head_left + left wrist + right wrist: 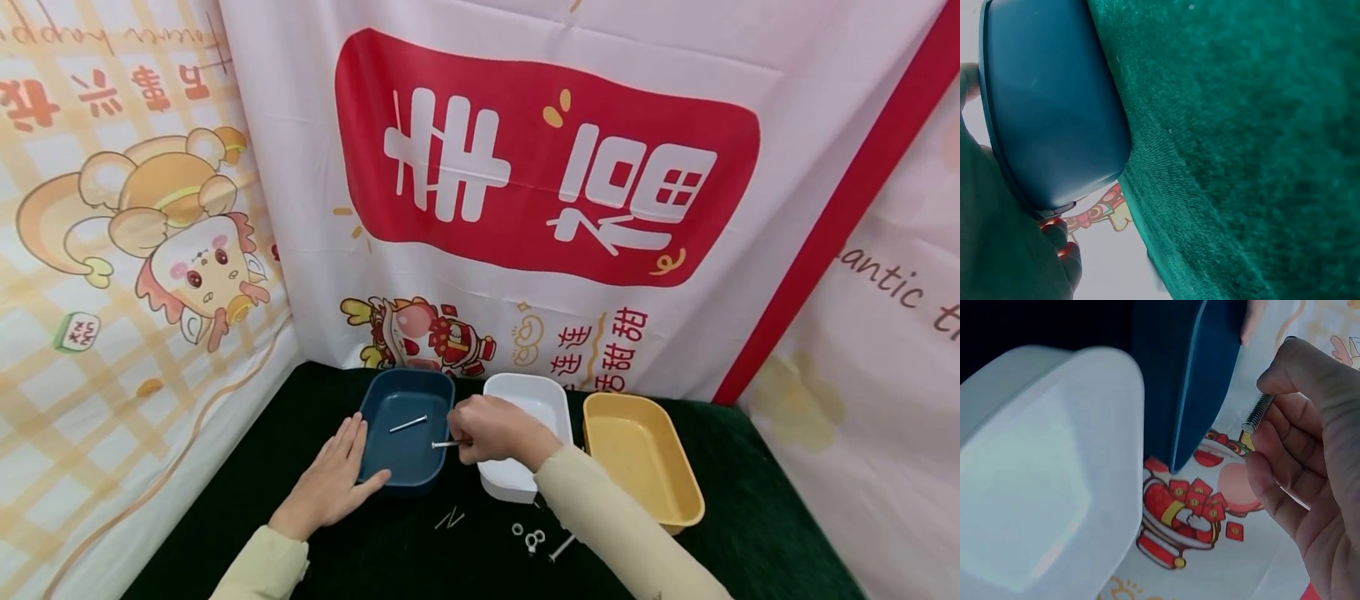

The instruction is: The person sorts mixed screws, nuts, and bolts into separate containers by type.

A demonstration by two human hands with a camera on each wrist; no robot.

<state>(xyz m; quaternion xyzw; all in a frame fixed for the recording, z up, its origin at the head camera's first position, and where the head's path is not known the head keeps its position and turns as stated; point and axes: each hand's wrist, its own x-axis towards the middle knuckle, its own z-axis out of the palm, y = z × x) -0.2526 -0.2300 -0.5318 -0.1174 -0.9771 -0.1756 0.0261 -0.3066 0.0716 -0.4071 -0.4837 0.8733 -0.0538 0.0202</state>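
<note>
My right hand (498, 429) pinches a metal bolt (446, 444) between thumb and fingers, above the right side of a blue tray (405, 392). In the right wrist view, the threaded end of the bolt (1259, 412) pokes out from under the thumb. Another bolt (408, 423) lies inside the blue tray. At that tray's left rim is my left hand (330, 479), its fingers straight along the side and the thumb near the front corner. From the left wrist, the tray's outer wall (1054, 100) shows beside the palm.
A white tray (517, 483) stands under my right forearm, and a yellow tray (645, 458) is to its right. In front, several nuts (531, 539), a loose bolt (561, 547) and thin nails (450, 518) lie on dark green cloth (375, 558). Printed curtains (300, 208) hang behind.
</note>
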